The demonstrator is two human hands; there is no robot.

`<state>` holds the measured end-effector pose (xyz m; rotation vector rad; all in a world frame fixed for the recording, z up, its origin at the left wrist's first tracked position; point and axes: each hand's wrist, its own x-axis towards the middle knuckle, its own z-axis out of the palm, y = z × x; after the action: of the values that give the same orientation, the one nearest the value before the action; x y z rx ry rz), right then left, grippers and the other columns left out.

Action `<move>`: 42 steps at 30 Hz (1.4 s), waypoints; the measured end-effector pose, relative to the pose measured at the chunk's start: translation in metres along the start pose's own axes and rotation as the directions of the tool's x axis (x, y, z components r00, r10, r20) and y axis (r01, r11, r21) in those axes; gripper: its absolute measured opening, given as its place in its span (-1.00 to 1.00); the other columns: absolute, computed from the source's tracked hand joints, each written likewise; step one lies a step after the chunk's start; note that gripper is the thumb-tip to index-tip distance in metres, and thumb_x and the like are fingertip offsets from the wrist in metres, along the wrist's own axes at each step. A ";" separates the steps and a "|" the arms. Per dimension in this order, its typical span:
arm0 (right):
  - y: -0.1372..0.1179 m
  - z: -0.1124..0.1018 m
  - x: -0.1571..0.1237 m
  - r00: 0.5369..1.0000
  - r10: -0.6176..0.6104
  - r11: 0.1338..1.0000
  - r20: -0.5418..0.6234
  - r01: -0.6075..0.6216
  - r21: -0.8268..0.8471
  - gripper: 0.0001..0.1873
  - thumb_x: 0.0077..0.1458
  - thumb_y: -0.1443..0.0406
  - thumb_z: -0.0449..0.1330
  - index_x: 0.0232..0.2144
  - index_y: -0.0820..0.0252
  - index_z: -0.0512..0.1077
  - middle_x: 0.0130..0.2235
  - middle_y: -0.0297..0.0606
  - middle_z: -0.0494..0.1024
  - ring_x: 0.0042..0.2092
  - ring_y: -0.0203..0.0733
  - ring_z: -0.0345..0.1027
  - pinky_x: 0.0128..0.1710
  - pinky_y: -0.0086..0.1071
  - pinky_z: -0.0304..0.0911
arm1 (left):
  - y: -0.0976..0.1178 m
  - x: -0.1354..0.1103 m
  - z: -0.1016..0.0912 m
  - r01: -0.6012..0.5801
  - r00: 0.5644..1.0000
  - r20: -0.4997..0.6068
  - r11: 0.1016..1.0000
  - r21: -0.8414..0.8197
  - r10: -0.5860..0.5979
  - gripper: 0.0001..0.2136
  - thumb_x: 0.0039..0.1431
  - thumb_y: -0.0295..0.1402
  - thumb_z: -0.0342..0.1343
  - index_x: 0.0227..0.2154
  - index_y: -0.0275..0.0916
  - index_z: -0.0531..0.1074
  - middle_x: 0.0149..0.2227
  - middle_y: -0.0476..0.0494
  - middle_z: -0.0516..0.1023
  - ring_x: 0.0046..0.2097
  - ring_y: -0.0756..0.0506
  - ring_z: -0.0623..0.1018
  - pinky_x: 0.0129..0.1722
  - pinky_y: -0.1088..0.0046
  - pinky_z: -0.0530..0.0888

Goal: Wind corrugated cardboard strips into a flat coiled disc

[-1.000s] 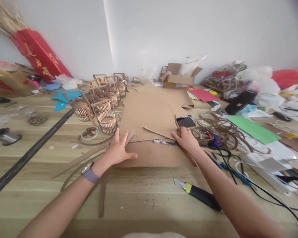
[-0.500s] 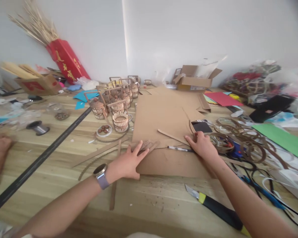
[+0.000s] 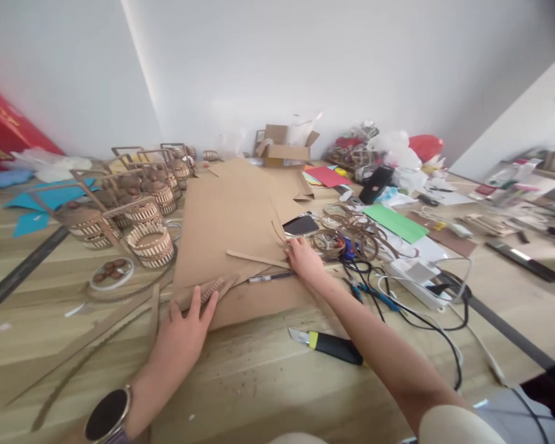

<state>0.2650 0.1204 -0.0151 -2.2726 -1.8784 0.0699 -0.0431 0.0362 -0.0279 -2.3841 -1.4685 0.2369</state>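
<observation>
My left hand (image 3: 182, 336), with a watch at its wrist, lies with fingers spread at the near left edge of a cardboard sheet (image 3: 231, 216). Beside its fingertips are brown strips and a short notched piece (image 3: 211, 291). My right hand (image 3: 305, 262) is closed at the sheet's right side, its fingertips pinched at a thin curled strip (image 3: 277, 229). A flat brown strip (image 3: 256, 259) runs toward that hand. Just below it lies a pen (image 3: 269, 278). Nearer to me is a utility knife (image 3: 333, 347) with its blade out.
Small slatted baskets (image 3: 150, 245) with handles stand at the left, by a white dish (image 3: 112, 274) of brown beads. Coiled strips (image 3: 351, 231), pliers (image 3: 377, 297) and a power strip (image 3: 419, 283) with cables lie to the right. An opened box (image 3: 287, 151) is at the back.
The camera view has swung right, so things appear farther left. My right hand's fingers have drawn together at the thin strip. My left hand stays spread at the sheet's near left edge.
</observation>
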 end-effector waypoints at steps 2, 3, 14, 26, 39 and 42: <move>0.014 -0.006 0.004 1.000 0.025 0.999 0.005 -0.025 -0.032 -0.67 0.31 0.19 0.16 0.06 0.20 0.38 0.08 -0.14 0.45 0.01 -0.07 0.41 -0.01 -0.08 0.39 | -0.002 -0.001 0.001 -0.004 1.000 0.024 1.000 -0.020 0.004 -0.34 0.11 -0.73 0.02 0.26 -0.10 0.32 0.25 -0.55 0.36 0.02 -0.63 0.55 -0.22 -0.12 0.59; 0.021 -0.009 0.007 0.999 0.047 0.998 0.014 -0.047 -0.049 -0.67 0.29 0.19 0.18 0.04 0.21 0.39 0.08 -0.13 0.45 0.02 -0.07 0.42 -0.01 -0.07 0.39 | -0.003 -0.001 0.001 -0.004 0.999 0.032 0.999 -0.032 0.005 -0.34 0.11 -0.72 0.01 0.25 -0.09 0.32 0.24 -0.54 0.37 0.01 -0.63 0.55 -0.21 -0.16 0.58; 0.059 -0.043 0.026 0.994 0.109 0.992 0.034 -0.107 -0.061 -0.76 0.30 0.19 0.16 -0.11 0.26 0.46 -0.11 -0.19 0.56 -0.13 -0.16 0.48 -0.11 -0.19 0.40 | 0.002 0.002 0.009 0.038 0.998 0.059 0.971 -0.236 -0.024 -0.37 0.19 -0.61 -0.15 0.31 -0.06 0.22 0.30 -0.52 0.28 0.11 -0.65 0.47 -0.26 -0.25 0.56; -0.018 -0.031 -0.027 0.878 -0.475 0.874 0.060 0.463 0.145 -0.74 0.21 0.34 0.14 -0.06 0.19 0.50 -0.02 -0.12 0.56 0.06 -0.06 0.40 0.06 -0.28 0.25 | -0.010 0.009 -0.020 -0.128 0.974 0.159 0.969 -0.213 0.163 -0.45 0.28 -0.24 0.14 0.30 -0.17 0.25 0.38 -0.46 0.13 0.15 -0.55 0.44 -0.02 -0.13 0.48; 0.049 -0.049 -0.140 0.770 -0.378 0.917 0.514 0.386 0.096 -0.64 -0.06 0.37 0.34 -0.15 0.18 0.45 -0.10 -0.11 0.53 -0.10 0.05 0.47 -0.18 -0.25 0.34 | -0.026 -0.007 -0.023 -0.171 0.948 0.207 0.934 -0.314 0.243 -0.43 0.15 -0.74 -0.19 0.11 -0.20 0.45 -0.18 -0.25 0.52 -0.26 -0.18 0.57 -0.25 0.28 0.52; 0.045 -0.046 -0.151 0.785 -0.367 0.925 0.499 0.367 0.104 -0.72 -0.02 0.43 0.24 -0.19 0.19 0.43 -0.13 -0.13 0.51 -0.12 0.02 0.47 -0.19 -0.28 0.31 | -0.023 -0.002 -0.025 -0.229 0.952 0.141 0.937 -0.262 0.272 -0.44 0.13 -0.75 -0.15 0.08 -0.17 0.47 -0.18 -0.22 0.52 -0.20 -0.18 0.56 -0.21 0.29 0.52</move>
<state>0.2865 -0.0406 0.0088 -1.9599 -2.5467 0.6814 -0.0555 0.0392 0.0038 -2.8184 -1.3262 0.3544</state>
